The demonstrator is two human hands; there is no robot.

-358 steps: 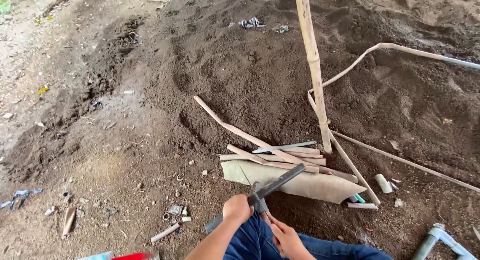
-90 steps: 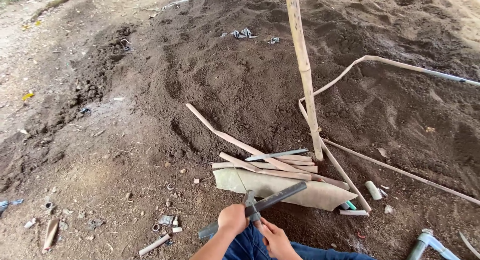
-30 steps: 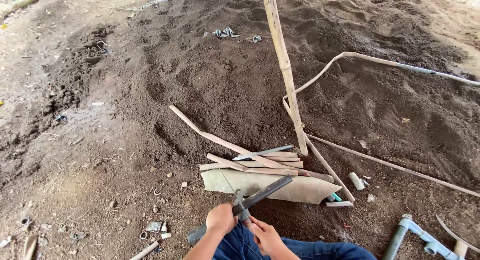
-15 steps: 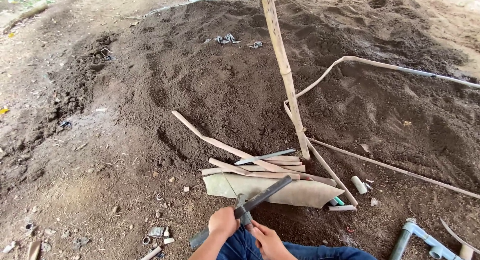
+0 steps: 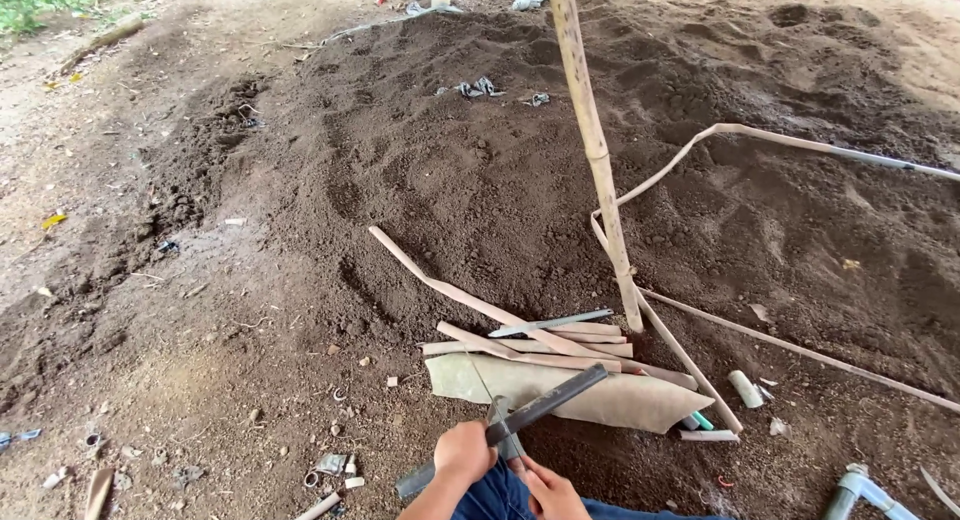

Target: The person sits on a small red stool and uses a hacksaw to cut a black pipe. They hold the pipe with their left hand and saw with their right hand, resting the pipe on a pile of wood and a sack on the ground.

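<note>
The long dark grey pipe (image 5: 520, 420) is best kept steady in the closed left hand (image 5: 463, 452) while the right hand (image 5: 548, 488), gripping the small grey tool (image 5: 503, 432), works squarely across it.

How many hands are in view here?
2. The left hand grips a dark pipe near the bottom edge; the right hand is just beside it, lower right, partly cut off by the frame.

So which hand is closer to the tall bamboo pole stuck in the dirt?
Right. The right hand sits just below and left of the bamboo pole; the left hand, gripping the dark pipe, is farther left.
</note>
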